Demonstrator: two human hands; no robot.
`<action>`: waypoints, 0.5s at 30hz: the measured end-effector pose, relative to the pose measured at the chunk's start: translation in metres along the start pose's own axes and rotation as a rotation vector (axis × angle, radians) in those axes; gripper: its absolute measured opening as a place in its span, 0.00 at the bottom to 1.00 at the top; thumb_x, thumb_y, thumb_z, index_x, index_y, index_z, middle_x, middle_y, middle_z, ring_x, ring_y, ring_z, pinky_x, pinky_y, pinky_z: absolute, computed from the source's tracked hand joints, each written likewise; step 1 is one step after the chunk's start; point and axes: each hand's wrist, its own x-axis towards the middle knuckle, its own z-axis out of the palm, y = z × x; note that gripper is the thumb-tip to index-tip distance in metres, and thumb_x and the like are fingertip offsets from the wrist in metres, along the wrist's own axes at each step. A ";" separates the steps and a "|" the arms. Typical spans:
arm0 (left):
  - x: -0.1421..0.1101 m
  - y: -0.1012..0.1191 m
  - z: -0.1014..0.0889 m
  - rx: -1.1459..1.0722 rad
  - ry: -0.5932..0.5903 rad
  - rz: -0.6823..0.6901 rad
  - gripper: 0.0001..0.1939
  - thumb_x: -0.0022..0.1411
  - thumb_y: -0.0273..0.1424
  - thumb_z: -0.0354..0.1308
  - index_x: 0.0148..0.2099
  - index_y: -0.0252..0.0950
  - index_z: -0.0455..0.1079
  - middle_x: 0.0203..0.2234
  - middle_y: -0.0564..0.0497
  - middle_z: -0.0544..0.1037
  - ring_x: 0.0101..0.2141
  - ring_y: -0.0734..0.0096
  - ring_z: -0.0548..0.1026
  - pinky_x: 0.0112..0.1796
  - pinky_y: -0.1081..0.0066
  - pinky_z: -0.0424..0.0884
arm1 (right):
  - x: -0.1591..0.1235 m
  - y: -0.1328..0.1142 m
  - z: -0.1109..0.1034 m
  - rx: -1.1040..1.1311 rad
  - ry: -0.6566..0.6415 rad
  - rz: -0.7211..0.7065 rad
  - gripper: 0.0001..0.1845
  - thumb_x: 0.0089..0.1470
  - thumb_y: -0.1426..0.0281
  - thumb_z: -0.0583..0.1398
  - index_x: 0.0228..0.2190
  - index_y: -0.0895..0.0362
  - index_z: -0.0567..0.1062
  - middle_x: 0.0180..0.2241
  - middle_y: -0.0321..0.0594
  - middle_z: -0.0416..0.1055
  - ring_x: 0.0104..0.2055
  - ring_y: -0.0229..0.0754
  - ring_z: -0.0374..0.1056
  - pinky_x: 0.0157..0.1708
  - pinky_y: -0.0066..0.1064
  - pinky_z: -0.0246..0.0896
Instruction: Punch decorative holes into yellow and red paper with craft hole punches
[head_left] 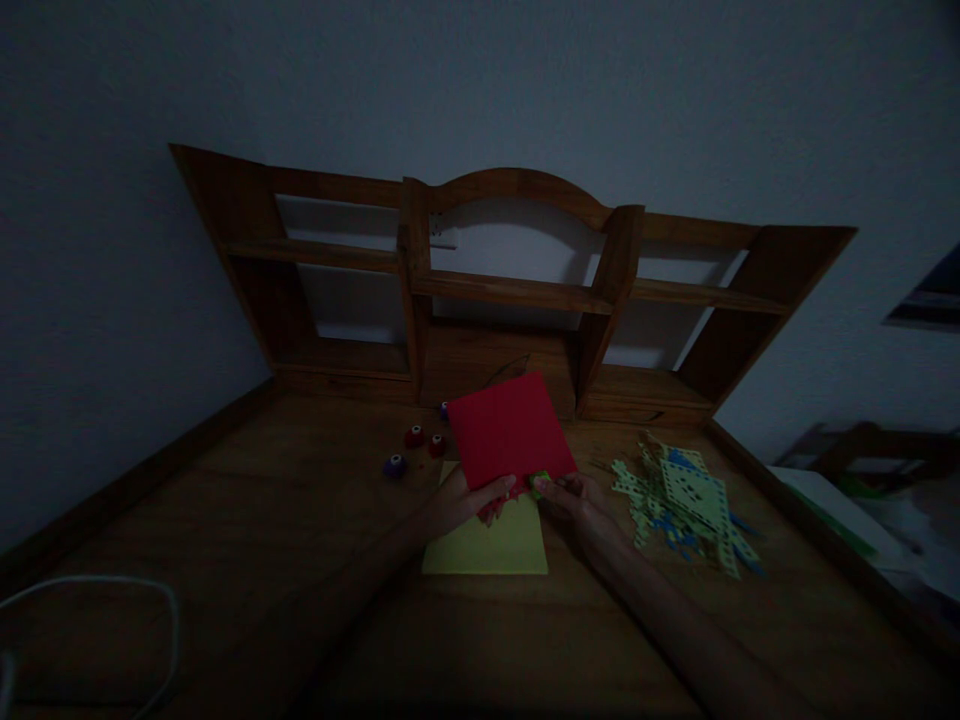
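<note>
I see a wooden desk (pixel 225 520) with a shelf unit (pixel 517 290) at the back. Little round punches (pixel 414 436) sit to the left, and a pile of cut paper bits (pixel 686 500) lies to the right. A white cable (pixel 112 585) curls near me. My left hand (pixel 465 497) pinches the red paper (pixel 510 428) by its bottom edge, above a yellow sheet (pixel 487 545). My right hand (pixel 574 497) grips a small green punch (pixel 539 482) at that edge. The red paper is square and flat.

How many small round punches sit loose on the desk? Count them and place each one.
4 in view. Purple punch farthest left; red punch behind it; second red punch beside the red sheet; a blue one peeks from behind that sheet. More may be hidden.
</note>
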 end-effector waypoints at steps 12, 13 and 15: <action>0.005 -0.010 -0.002 -0.015 -0.028 0.000 0.20 0.60 0.46 0.54 0.31 0.32 0.70 0.18 0.52 0.70 0.17 0.76 0.68 0.21 0.75 0.65 | 0.000 -0.002 0.003 0.047 0.013 -0.009 0.17 0.39 0.63 0.71 0.31 0.59 0.77 0.32 0.42 0.77 0.32 0.43 0.70 0.32 0.32 0.63; 0.005 -0.010 -0.002 -0.007 -0.024 -0.001 0.20 0.60 0.46 0.54 0.30 0.32 0.70 0.17 0.52 0.70 0.17 0.76 0.68 0.21 0.75 0.65 | 0.000 -0.002 0.003 0.048 0.016 0.008 0.17 0.39 0.63 0.71 0.30 0.59 0.77 0.31 0.42 0.77 0.30 0.42 0.70 0.30 0.30 0.63; 0.006 -0.008 -0.002 0.010 -0.007 -0.001 0.21 0.59 0.46 0.54 0.30 0.32 0.70 0.17 0.52 0.71 0.17 0.75 0.68 0.21 0.75 0.65 | 0.000 -0.003 0.003 0.038 0.006 0.036 0.15 0.39 0.63 0.71 0.29 0.59 0.77 0.29 0.40 0.76 0.26 0.38 0.67 0.24 0.27 0.58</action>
